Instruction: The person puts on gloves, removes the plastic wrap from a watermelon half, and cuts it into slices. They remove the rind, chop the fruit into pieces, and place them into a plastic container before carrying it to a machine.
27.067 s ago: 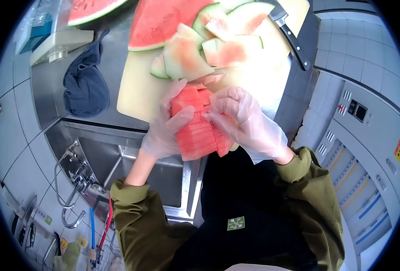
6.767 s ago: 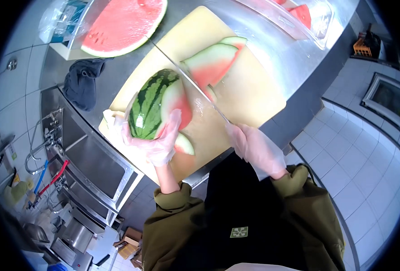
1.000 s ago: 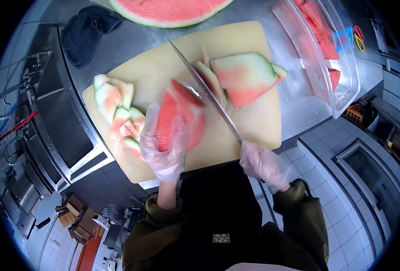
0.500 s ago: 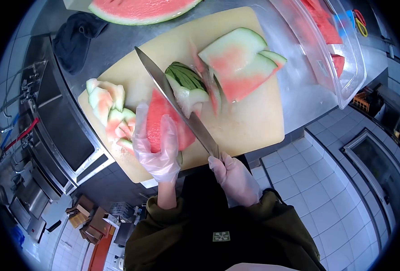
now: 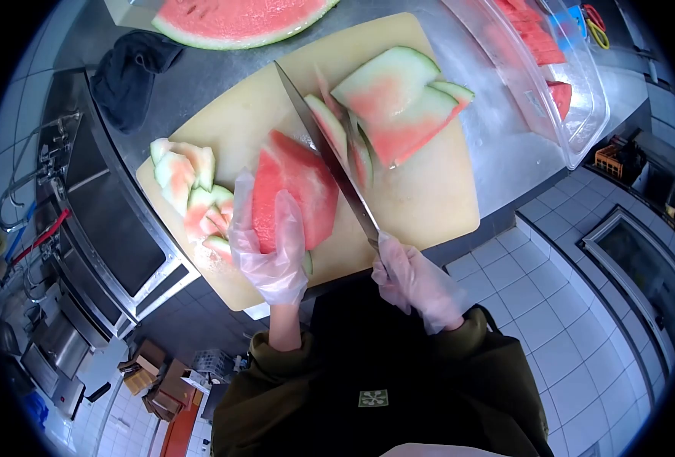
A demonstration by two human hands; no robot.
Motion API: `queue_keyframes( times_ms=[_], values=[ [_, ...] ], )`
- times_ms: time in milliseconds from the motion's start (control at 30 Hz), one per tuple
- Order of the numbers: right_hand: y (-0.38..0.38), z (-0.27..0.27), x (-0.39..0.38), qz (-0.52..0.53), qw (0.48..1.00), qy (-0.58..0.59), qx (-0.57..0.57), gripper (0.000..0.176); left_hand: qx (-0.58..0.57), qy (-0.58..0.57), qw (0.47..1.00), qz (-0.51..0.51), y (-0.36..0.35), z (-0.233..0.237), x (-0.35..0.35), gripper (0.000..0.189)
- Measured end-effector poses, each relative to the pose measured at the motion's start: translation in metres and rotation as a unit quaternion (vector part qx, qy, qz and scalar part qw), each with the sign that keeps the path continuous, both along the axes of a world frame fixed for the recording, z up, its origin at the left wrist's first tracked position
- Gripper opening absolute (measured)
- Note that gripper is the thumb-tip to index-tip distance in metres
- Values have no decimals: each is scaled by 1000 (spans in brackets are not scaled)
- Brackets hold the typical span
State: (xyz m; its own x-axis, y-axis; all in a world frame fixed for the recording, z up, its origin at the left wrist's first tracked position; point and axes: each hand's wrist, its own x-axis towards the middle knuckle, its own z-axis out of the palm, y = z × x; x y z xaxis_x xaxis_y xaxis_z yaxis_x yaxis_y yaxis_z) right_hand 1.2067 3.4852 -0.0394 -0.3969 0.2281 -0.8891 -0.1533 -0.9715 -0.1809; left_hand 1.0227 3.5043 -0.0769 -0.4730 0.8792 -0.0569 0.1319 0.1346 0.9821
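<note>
A chunk of red watermelon flesh (image 5: pixel 307 186) lies on the pale cutting board (image 5: pixel 421 209). My left hand (image 5: pixel 270 247), in a clear plastic glove, grips its near left side with thumb and fingers. My right hand (image 5: pixel 414 278), gloved too, is closed around the handle of a long kitchen knife (image 5: pixel 334 156). The blade points away from me, just right of the chunk, against cut rind strips (image 5: pixel 328 128). Larger rind slabs (image 5: pixel 398 99) rest at the board's far right. Rind scraps (image 5: pixel 189 179) are heaped at its left edge.
A big cut watermelon piece (image 5: pixel 242 19) sits beyond the board, with a dark cloth (image 5: pixel 133 76) to its left. At the right, a clear plastic tub (image 5: pixel 570 137) holds red watermelon pieces. A sink basin (image 5: pixel 113 221) adjoins the counter on the left.
The knife and my right hand have shifted right, pushing the freshly cut rind piece away from the chunk towards the other rind. My left hand stays on the watermelon.
</note>
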Motion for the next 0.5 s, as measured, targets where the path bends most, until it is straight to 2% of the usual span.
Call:
queue_keyframes(
  times_ms=[133,233,267,367,400,500],
  values=[
    [-9,-7,9,-15,998,-28,55,46,-10,28,1000,-5,-1,0,-1,52],
    [-11,7,19,59,985,-72,146,44,-18,48,999,-4,-3,0,0,48],
    [-10,7,24,161,969,-106,156,35,-9,64,998,-5,-5,-3,-2,47],
    [-17,9,16,239,930,-106,258,28,17,68,998,3,-5,-5,-2,43],
    [-28,0,15,251,921,-121,271,35,25,63,998,8,-5,-5,-3,42],
    [-29,-2,4,273,914,-165,252,40,23,119,993,-13,-9,-12,-9,39]
  ],
)
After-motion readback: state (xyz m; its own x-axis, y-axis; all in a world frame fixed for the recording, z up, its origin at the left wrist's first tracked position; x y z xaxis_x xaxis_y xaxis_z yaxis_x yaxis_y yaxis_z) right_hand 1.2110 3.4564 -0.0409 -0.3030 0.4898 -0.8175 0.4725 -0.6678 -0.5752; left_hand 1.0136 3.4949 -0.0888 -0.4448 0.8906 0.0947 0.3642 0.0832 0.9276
